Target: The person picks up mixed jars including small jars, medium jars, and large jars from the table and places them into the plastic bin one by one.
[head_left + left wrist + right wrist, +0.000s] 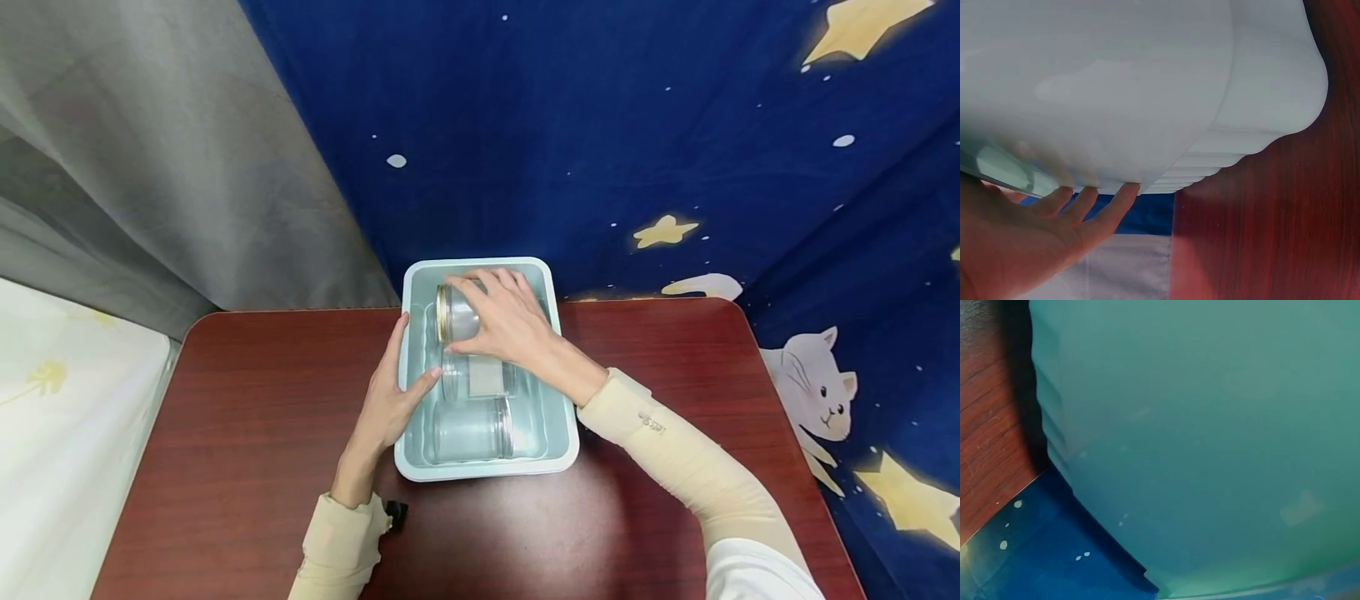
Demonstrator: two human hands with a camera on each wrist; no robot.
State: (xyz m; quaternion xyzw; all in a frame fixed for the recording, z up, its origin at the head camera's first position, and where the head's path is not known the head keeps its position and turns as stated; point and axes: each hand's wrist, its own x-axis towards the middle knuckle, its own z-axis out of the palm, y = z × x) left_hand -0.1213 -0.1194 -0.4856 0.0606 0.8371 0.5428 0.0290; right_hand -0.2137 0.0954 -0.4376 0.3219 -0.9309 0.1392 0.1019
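Observation:
A pale blue plastic bin (562, 417) holds three clear jars lying on their sides. My right hand (513, 321) curls its fingers and thumb around the far jar (461, 315), whose gold lid (443, 313) faces left. Beside it lies a jar with a pale label (486, 377), partly covered by that hand. Nearest me is a jar with a silvery band (468, 432) at its right end. My left hand (386, 404) rests at the bin's left side, its straight fingers touching the outer wall (1147, 81) and its thumb over the rim. The right wrist view shows only bin wall (1210, 437).
The bin stands on a dark red wooden table (285, 400) near its back edge. Behind hang a blue starry curtain (525, 150) and a grey curtain (202, 167). A white patterned cloth surface (67, 433) lies to the left.

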